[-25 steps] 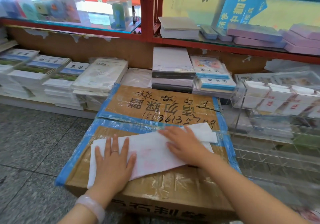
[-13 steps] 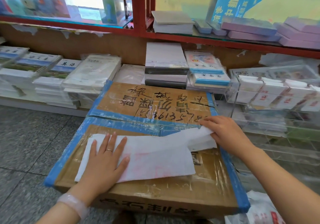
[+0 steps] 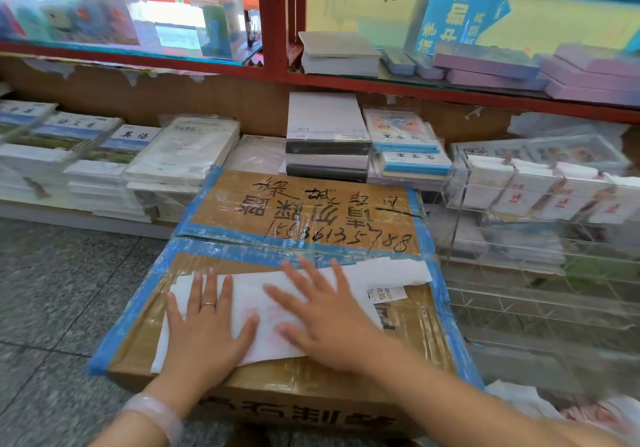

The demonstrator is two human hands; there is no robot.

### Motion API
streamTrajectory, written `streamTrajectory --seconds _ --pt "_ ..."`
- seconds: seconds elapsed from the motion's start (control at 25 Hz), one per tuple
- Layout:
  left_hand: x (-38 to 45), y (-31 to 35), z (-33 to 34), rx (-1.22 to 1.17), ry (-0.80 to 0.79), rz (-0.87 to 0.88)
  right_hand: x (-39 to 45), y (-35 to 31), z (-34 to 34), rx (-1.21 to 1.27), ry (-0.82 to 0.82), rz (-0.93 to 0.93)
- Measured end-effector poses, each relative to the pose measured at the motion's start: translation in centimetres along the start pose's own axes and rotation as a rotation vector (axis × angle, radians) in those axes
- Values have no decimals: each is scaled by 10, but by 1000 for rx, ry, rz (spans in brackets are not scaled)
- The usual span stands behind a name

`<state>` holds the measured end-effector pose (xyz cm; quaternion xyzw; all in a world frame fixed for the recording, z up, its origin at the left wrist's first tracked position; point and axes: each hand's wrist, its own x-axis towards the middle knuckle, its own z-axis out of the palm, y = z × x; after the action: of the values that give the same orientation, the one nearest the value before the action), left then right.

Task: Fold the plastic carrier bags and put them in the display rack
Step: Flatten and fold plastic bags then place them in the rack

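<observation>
In the lower middle of the frame a white bag (image 3: 388, 271) lies flat on a taped cardboard box (image 3: 304, 211), under the flat, spread left hand (image 3: 204, 335) and right hand (image 3: 325, 315) pressing side by side.

Bag (image 3: 263, 308): thin white plastic film, matt, faint pink print showing through; box (image 3: 304, 370): brown corrugated cardboard, glossy clear tape wrinkled over it, blue tape on the edges. Rack (image 3: 540, 294): clear acrylic, shiny; shelf (image 3: 485, 95): red-painted frame with glass panes. Floor (image 3: 62, 273): grey speckled stone, smooth; book stacks (image 3: 183, 155) in glossy shrink-wrap; bracelet (image 3: 156, 415) pale, translucent, polished.
</observation>
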<state>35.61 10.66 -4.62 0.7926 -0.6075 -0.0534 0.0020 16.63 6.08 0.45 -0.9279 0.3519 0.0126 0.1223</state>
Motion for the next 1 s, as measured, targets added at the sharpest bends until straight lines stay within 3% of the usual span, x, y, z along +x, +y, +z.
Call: streamTrajectory --seconds 0.12,0.4,0.64,0.8,0.92,1.0 --pt "-3 2 0 -16 -13 -20 12 3 24 -9 -74 1" --pt "-17 -20 -11 -32 -47 -89 -30 97 19 -62 -85 303" --pt "-40 3 -16 -72 -158 32 -88 124 1 -121 -138 437" --pt "-32 -16 -27 -57 88 312 -109 114 -13 -137 -114 265" --pt "-27 -34 -28 -264 -89 480 -113 93 -15 -26 -163 60" --pt "-33 -37 -32 -209 -265 549 -112 96 -6 -71 -8 -43"
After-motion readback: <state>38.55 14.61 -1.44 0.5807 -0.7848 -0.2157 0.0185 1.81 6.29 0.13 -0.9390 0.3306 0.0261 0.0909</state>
